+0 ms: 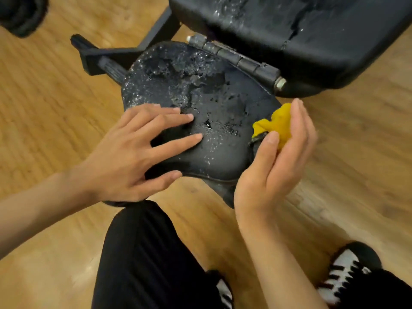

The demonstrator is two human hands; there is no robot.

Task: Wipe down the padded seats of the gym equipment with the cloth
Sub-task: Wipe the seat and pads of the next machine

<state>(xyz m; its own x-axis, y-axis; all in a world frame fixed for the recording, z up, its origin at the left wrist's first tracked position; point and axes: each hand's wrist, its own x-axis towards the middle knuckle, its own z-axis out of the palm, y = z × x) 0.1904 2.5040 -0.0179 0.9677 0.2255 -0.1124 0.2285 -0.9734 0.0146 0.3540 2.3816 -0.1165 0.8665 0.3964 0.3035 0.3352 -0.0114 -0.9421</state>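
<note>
A worn black padded seat (214, 103) with a cracked, flaking surface sits in the middle of the view. My left hand (133, 150) lies flat on its near left part, fingers spread, thumb at the front edge. My right hand (274, 161) is at the seat's right edge, curled around a bunched yellow cloth (278, 123) that touches the seat's rim. Behind the seat, a second black pad (312, 41), also cracked, joins it at a metal hinge (240, 59).
The bench's black metal frame (133, 47) runs off to the upper left over a wooden floor (49, 103). A dark round object (20, 12) lies at the top left corner. My black trousers and black-and-white shoes (343, 273) are below the seat.
</note>
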